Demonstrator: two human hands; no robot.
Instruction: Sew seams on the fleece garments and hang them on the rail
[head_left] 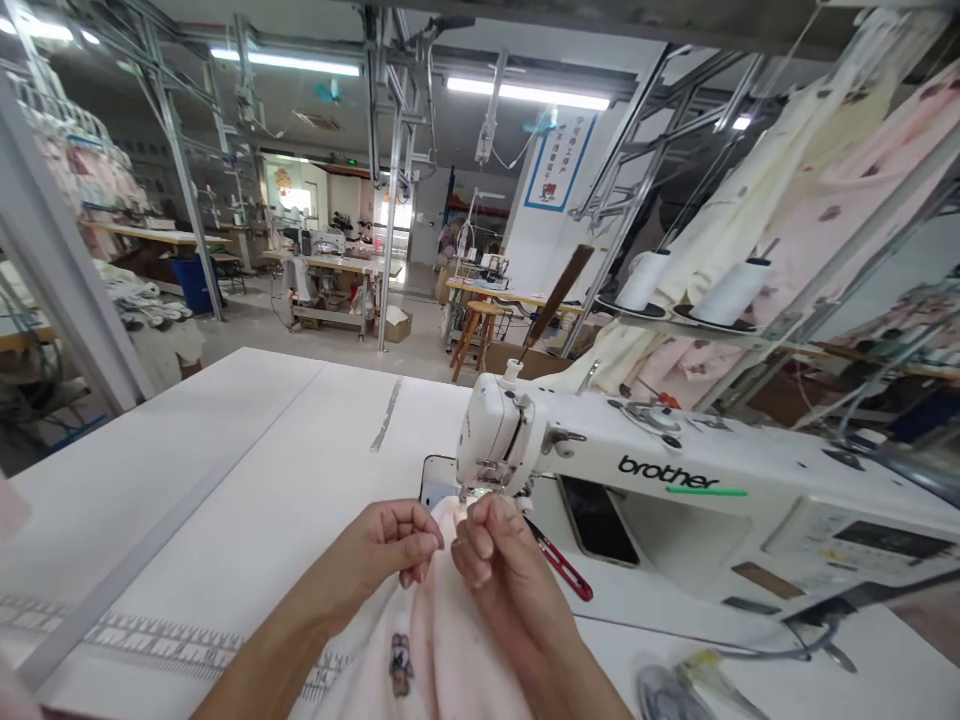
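Observation:
A pale pink fabric (442, 620) with a small bear print runs from the table's near edge up to the needle area of a white Brother sewing machine (495, 440). At its left edge, my left hand (397, 545) is closed, thumb and fingers pinched against the cloth. My right hand (502, 555) is closed too, just in front of the needle, with its fingertips pinched together above the fabric. What sits between those right fingertips is too small or hidden to make out. Red-handled thread snips (562, 565) lie just right of my right hand.
A dark phone (598, 520) lies under the machine arm. A printed ruler strip (165, 640) crosses the white table (225, 450). White thread cones (731, 292) stand on a rack behind the machine, near hanging printed fabric (840, 170). A clear plastic object (675, 690) lies at lower right.

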